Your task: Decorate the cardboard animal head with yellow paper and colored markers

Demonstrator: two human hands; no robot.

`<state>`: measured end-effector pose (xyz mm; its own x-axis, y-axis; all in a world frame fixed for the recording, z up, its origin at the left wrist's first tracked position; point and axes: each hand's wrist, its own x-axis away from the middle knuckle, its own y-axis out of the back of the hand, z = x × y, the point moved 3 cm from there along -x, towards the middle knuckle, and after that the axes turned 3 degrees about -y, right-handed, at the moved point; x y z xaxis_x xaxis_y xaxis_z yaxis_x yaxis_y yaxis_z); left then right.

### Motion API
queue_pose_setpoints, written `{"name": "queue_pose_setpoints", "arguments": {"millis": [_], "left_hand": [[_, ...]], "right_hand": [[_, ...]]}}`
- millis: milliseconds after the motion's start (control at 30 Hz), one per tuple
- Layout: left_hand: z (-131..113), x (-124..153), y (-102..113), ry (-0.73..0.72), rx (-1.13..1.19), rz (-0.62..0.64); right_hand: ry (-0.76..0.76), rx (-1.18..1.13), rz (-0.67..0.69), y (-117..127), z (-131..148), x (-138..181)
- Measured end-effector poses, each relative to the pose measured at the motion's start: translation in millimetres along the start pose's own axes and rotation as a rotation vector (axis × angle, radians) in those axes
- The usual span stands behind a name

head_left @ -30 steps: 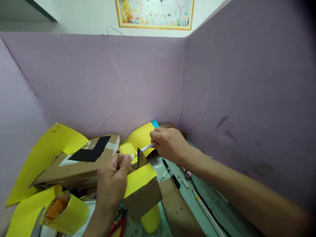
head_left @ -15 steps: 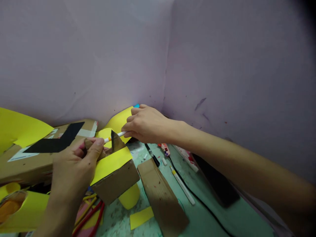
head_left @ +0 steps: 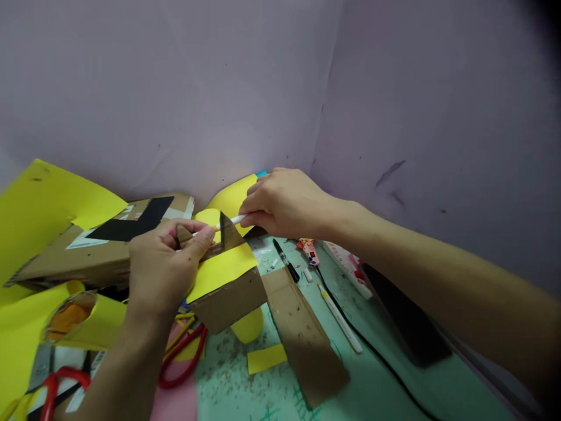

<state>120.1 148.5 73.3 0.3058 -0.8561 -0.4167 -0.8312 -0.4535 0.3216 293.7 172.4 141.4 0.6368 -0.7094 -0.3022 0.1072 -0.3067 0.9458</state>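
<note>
My left hand [head_left: 164, 269] is closed, its thumb and fingertips pinching the yellow-banded end of a white marker [head_left: 238, 220]. My right hand [head_left: 284, 202] grips the marker's other end from the right. Between the hands, a dark-edged pointed cardboard flap [head_left: 231, 234] stands up in front of the marker and hides part of it. The flap rises from a small cardboard box [head_left: 230, 299] with a yellow paper top [head_left: 225, 269], just below both hands. Another brown cardboard point [head_left: 182, 235] shows between my left fingers; whether they grip it too, I cannot tell.
A cardboard strip [head_left: 304, 336], another white marker [head_left: 339, 320], a black pen [head_left: 287, 262] and a black cable [head_left: 377, 351] lie on the green tabletop. Red-handled scissors [head_left: 184, 359] lie below my left wrist. Yellow sheets [head_left: 56, 193] and a large carton [head_left: 94, 266] crowd the left.
The view has shifted, so hands and table appear farther right and more shows at lower left. Both hands keep their hold on the marker.
</note>
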Motion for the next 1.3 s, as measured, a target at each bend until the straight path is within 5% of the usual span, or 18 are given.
{"name": "queue_pose_setpoints", "arguments": {"millis": [733,967,1300], "left_hand": [[-10,6,1,0.034,-0.052,0.042],[-5,-3,-2,0.106,0.114,0.123],[11,-22,-12,0.138,0.338,0.100]], "right_hand": [[0.002,-0.167,-0.256,-16,4,0],[-0.496,-0.937,-0.100,-32,-42,10],[-0.758,-1.621,-0.137,-50,-57,45]]}}
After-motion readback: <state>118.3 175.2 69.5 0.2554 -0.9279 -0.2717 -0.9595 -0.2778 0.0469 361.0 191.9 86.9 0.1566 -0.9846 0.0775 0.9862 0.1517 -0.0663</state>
